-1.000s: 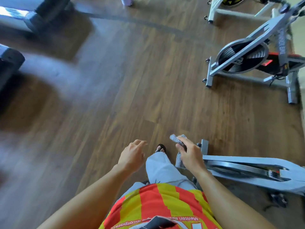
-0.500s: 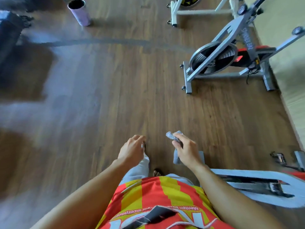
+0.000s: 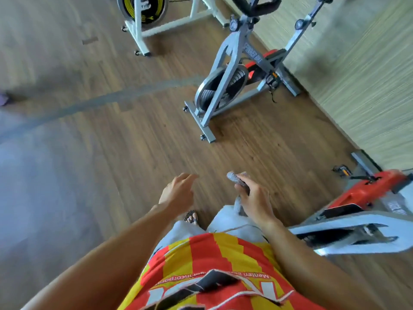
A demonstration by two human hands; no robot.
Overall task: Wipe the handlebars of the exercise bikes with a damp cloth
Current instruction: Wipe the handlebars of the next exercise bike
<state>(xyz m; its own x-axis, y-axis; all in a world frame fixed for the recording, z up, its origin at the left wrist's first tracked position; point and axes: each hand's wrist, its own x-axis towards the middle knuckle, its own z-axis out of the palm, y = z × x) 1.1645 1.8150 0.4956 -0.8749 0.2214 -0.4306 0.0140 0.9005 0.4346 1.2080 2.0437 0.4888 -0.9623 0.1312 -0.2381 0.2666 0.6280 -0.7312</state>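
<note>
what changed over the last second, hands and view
The view swung toward the grey bike; its handlebars and a white bike came into frame. Unchanged: the right hand grips the cloth, and the left hand stays open and empty.

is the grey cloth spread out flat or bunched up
Bunched up: the right hand grips the grey textured cloth in a wad, one end poking out above the fingers, the rest hanging below.
</note>
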